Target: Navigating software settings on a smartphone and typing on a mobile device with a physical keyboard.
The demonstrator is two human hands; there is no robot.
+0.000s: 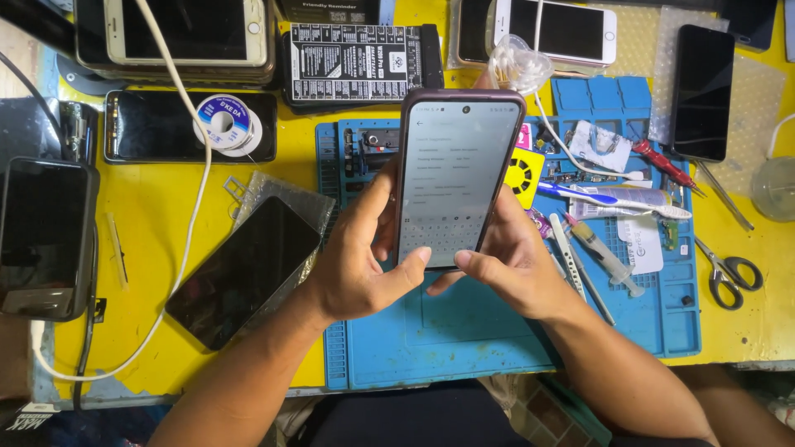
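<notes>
Both hands hold 1 smartphone [454, 178] above the blue work mat [464, 339], over the yellow table [157, 215]. Its long axis runs near to far, tilted slightly right at the far end; the camera end points away from the person, the lit screen faces up. Left hand [356, 269]: fingers wrapped round the phone's left edge, thumb on the lower screen. Right hand [517, 265]: fingers curled behind the right edge, thumb at the bottom edge. Left of the mat lies a dark phone [244, 269] on the table; scissors [729, 269] lie far right; a syringe [600, 252] rests just right of the right hand
</notes>
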